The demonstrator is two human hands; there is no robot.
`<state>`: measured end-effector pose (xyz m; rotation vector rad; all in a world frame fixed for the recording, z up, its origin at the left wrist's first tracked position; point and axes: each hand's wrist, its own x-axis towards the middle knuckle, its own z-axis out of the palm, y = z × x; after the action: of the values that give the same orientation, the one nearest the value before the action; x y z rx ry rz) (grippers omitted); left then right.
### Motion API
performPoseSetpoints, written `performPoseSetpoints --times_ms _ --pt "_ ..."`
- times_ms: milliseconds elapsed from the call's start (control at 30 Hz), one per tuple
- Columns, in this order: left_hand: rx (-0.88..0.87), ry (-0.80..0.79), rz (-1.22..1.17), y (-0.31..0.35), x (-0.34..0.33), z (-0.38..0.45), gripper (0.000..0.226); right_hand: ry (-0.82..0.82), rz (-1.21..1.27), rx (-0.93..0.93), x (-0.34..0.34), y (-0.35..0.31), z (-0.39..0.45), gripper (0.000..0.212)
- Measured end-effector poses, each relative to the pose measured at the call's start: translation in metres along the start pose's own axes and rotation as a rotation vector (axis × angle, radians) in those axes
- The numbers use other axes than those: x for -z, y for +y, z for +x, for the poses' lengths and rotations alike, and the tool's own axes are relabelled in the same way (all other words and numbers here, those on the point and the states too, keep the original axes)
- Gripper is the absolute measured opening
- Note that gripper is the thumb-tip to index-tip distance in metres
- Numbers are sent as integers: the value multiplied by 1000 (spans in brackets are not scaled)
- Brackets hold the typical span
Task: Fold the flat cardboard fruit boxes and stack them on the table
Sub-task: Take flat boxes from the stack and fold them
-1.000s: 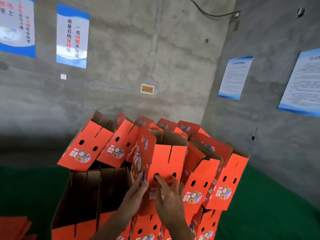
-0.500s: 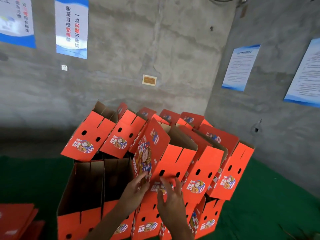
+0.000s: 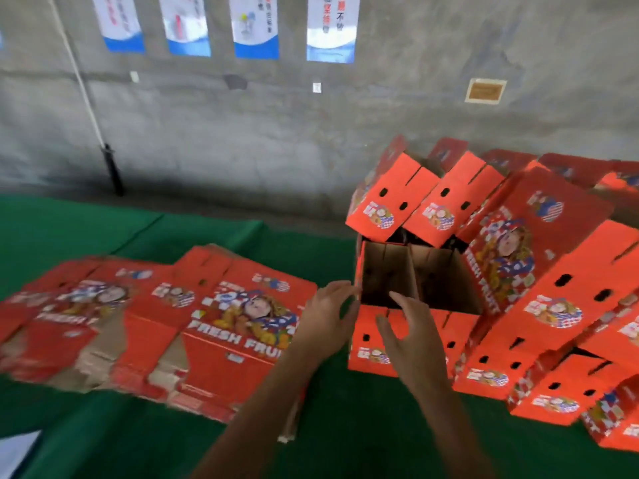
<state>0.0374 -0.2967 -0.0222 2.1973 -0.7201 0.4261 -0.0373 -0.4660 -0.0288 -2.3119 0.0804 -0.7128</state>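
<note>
Your left hand (image 3: pixel 325 316) is spread open w/ nothing in it; its fingertips touch the left corner of an open folded box (image 3: pixel 411 305) at the rim. Your right hand (image 3: pixel 411 337) hovers just beside it over that box's near wall, fingers (image 3: pixel 403 300) loosely curled and apart, gripping nothing that shows; can't tell if the palm rests on the cardboard.

That box stands upright on the green desk (image 3: pixel 103 229), brown inside visible, a divider across the middle. It's the left end of a pile of folded boxes (image 3: pixel 553 305) that fills the desk's right side, back toward the far edge. Two boxes (image 3: pixel 415 202) lie tilted across the open one's far rim, flaps w/ oval holes facing you. A bigger one printed "FRESH FRUIT" leans against its right side.

The flat boxes (image 3: pixel 193 326) lie in an overlapping heap on the desk's left half, printed side up, reaching toward the near edge; blurred, so no count. Bare brown torn patches show along their near edges.

Concrete wall (image 3: pixel 242 133) past the far edge, w/ posters (image 3: pixel 256 25) up top.
</note>
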Motion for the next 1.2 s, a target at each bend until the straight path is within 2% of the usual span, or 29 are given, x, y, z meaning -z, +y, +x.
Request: performPoseSetpoints --times_ms 100,267,400,467,533,633,800,867,967,1033,1200 --pt "92 13 89 -50 47 -36 33 -112 43 -12 -54 -22 -17 49" --pt "355 2 288 -130 108 -96 36 -313 73 -84 -131 -50 -50 58" --pt "588 -66 467 -177 145 -132 65 -435 86 -151 -176 -59 -71 58" --pt "647 -52 436 -196 158 -143 61 -499 3 -174 -194 -62 -80 56" --pt "666 12 302 -207 169 -149 49 -544 -65 -196 -205 -66 -86 51" --pt "672 26 330 -221 176 -157 51 -561 -72 -236 -213 -67 -87 52" --pt "783 -60 352 -231 180 -165 81 -505 -3 -374 -219 -71 -93 59" --pt "795 -104 344 -230 181 -166 87 -444 38 -490 -222 -70 -97 48" --pt "774 -274 440 -232 185 -171 93 -453 -37 -578 -225 -69 -99 30" --pt "741 -317 463 -232 190 -175 89 -462 -23 -611 -220 -72 -97 31" --pt "676 -249 447 -233 199 -182 88 -376 200 -626 -202 -85 -89 49"
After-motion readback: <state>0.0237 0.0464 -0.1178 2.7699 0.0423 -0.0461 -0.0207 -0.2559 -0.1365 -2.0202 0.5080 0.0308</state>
